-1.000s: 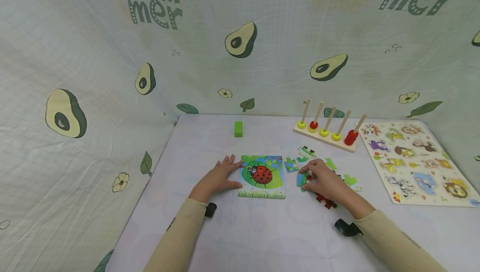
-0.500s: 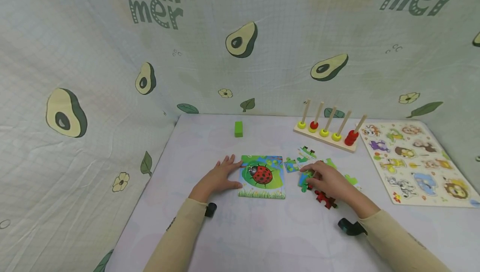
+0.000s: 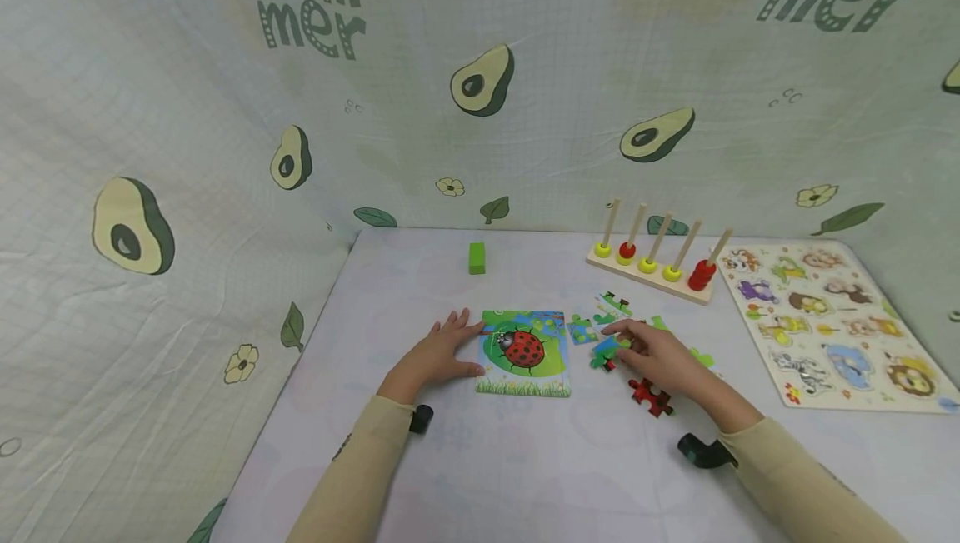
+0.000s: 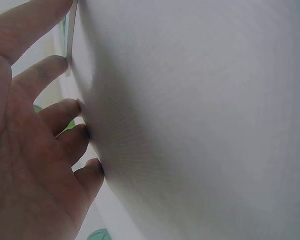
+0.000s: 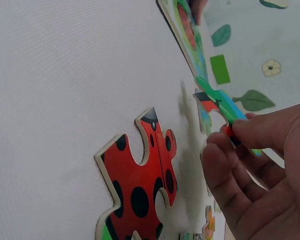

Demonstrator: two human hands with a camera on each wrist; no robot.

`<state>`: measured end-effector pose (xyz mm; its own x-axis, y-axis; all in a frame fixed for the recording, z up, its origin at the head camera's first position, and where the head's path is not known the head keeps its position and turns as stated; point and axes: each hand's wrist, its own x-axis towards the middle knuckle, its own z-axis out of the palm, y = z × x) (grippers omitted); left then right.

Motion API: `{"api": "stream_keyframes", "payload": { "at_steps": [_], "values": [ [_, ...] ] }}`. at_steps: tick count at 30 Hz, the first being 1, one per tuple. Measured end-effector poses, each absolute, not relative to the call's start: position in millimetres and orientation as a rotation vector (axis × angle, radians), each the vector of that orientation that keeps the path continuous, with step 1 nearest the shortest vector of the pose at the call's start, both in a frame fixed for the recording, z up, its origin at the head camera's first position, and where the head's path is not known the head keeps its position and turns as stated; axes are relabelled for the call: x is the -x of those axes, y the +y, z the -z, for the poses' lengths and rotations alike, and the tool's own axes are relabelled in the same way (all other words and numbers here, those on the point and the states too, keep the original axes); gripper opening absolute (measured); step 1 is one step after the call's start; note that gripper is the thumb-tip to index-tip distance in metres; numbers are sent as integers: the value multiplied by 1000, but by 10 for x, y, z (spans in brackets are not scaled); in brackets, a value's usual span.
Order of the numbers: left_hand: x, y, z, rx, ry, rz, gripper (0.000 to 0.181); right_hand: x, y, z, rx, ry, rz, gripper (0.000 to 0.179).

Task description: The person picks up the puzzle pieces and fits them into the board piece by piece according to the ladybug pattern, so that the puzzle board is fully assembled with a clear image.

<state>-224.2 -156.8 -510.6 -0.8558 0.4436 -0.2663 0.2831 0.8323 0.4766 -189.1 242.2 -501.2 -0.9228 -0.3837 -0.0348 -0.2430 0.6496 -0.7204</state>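
Note:
My left hand (image 3: pixel 438 357) rests on the table with fingers spread. Its thumb and index fingertip touch the left edge of a square ladybug puzzle board (image 3: pixel 522 353). In the left wrist view, fingertips of the left hand (image 4: pixel 42 125) press on the white cloth. Between thumb and fingers, my right hand (image 3: pixel 658 360) pinches a jigsaw piece (image 3: pixel 604 352) coloured blue, green and red, held tilted above the table; the same jigsaw piece (image 5: pixel 222 106) is plain in the right wrist view. Below that hand lies a red, black-spotted jigsaw piece (image 5: pixel 140 192).
More jigsaw pieces (image 3: pixel 582 330) lie right of the board, some partly hidden by the right hand. Behind them stands a wooden peg stacker (image 3: pixel 651 271) with yellow and red rings. An animal peg board (image 3: pixel 840 326) lies far right. A green block (image 3: pixel 477 258) stands at the back.
My right hand has picked up the blue-green-red piece and tilted it, drawing slightly back to the right. The red spotted piece is now uncovered. The left hand stays put.

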Motion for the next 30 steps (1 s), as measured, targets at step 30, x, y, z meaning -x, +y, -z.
{"api": "stream_keyframes", "payload": {
  "at_steps": [30],
  "values": [
    [2234, -1562, 5097, -532, 2640, -600, 85, 1926, 2197, 5043, 532, 2751, 1335, 26]
  ]
}}
